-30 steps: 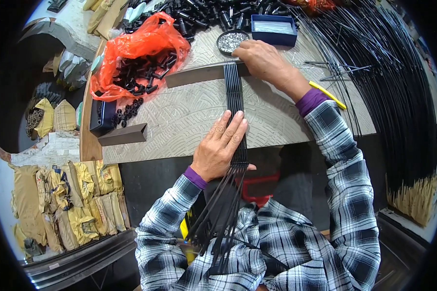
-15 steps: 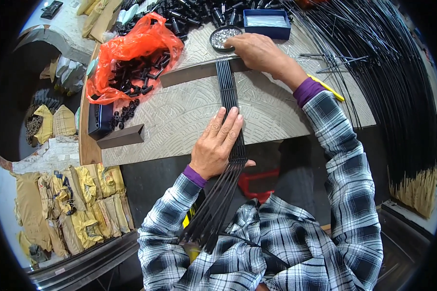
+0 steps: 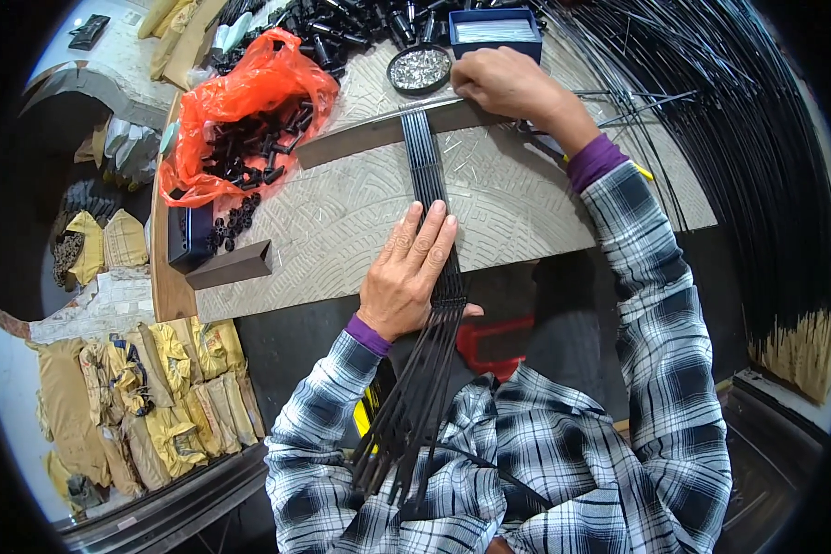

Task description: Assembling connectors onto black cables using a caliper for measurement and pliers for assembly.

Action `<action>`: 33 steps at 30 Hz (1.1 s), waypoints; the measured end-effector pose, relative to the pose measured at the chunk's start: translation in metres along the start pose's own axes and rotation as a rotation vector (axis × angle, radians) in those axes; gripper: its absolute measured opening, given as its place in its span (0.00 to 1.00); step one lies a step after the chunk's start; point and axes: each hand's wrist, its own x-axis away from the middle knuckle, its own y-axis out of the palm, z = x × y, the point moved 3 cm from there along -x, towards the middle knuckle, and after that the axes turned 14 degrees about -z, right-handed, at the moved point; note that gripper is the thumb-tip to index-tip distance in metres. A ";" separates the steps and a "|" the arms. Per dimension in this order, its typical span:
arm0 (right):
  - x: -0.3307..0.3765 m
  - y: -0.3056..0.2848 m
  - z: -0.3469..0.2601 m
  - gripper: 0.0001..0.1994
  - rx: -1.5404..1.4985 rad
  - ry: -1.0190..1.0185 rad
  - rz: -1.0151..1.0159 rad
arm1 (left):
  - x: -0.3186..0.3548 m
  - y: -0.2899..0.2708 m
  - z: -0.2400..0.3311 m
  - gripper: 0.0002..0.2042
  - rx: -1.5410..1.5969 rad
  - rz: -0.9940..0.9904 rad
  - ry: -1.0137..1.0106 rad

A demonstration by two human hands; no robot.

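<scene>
My left hand lies over a flat row of thin black rods, fingers stretched along them and thumb passing underneath at the table's front edge. The rods' silvery far ends rest against a long dark metal bar. Below my hand, their near ends fan out over my lap. Just right of a round black dish of small shiny metal pieces, my right hand has its fingers drawn together. Whatever is between its fingertips is hidden.
An orange-red plastic bag of black tubular parts sits on the left of the table. A blue box of thin pieces stands at the back. Long black rods are heaped at the right. Wrapped packages lie at lower left.
My right hand has left the dish's edge, moving a little to the right. My left hand stays on the rods, whose near ends have spread apart. The whole view has shifted slightly.
</scene>
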 end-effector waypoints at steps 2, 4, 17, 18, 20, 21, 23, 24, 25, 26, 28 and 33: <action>-0.006 0.007 -0.003 0.06 0.029 0.001 -0.078 | -0.001 0.000 0.001 0.44 -0.020 -0.009 0.002; -0.010 0.011 -0.010 0.03 0.002 -0.002 -0.110 | -0.001 -0.001 0.000 0.44 -0.043 -0.015 -0.003; -0.037 -0.039 0.085 0.08 0.240 0.291 -0.188 | 0.000 0.000 -0.008 0.31 -0.019 0.058 -0.025; -0.042 -0.036 0.083 0.07 0.214 0.243 -0.222 | 0.002 0.002 -0.011 0.31 -0.019 0.078 -0.037; -0.047 -0.040 0.078 0.07 0.262 0.215 -0.284 | 0.006 0.009 -0.015 0.25 -0.119 0.091 -0.025; -0.047 -0.044 0.073 0.06 0.265 0.200 -0.238 | 0.008 0.008 -0.014 0.24 -0.097 0.115 -0.036; -0.039 -0.053 0.066 0.05 0.293 0.201 -0.171 | 0.010 0.008 -0.013 0.23 -0.108 0.139 -0.035; -0.036 -0.054 0.070 0.05 0.306 0.202 -0.172 | 0.008 0.008 -0.011 0.23 -0.119 0.147 -0.018; -0.030 -0.055 0.075 0.05 0.295 0.215 -0.083 | 0.004 0.011 -0.010 0.23 -0.115 0.156 -0.011; -0.024 -0.055 0.078 0.06 0.275 0.229 0.007 | 0.001 0.015 -0.012 0.23 -0.091 0.161 -0.006; -0.009 -0.058 0.033 0.05 -0.144 0.213 0.099 | 0.005 0.014 -0.014 0.24 -0.065 0.153 -0.008; 0.093 -0.106 -0.110 0.09 -0.813 -0.077 0.120 | 0.007 -0.035 0.002 0.46 0.279 0.173 0.132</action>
